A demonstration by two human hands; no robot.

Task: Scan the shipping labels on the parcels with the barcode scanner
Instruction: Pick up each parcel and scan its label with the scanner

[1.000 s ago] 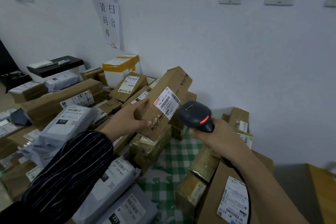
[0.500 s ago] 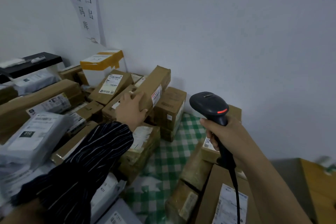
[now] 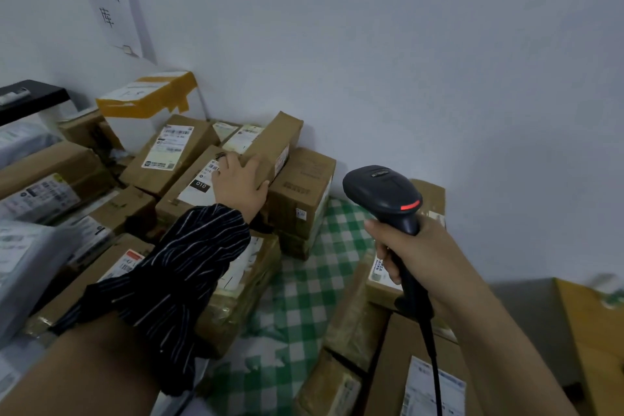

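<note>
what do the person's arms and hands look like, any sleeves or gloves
No gloves on either. The left hand comes out of a loose, wrinkled dark sleeve with thin white stripes, and bare arm shows behind it, nearer the camera. The right hand and its forearm are uncovered: no sleeve, watch or bracelet in view.

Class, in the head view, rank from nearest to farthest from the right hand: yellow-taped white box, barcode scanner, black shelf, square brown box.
1. barcode scanner, gripped in the right hand.
2. square brown box, to its left.
3. yellow-taped white box, back left corner.
4. black shelf, far left edge.
</note>
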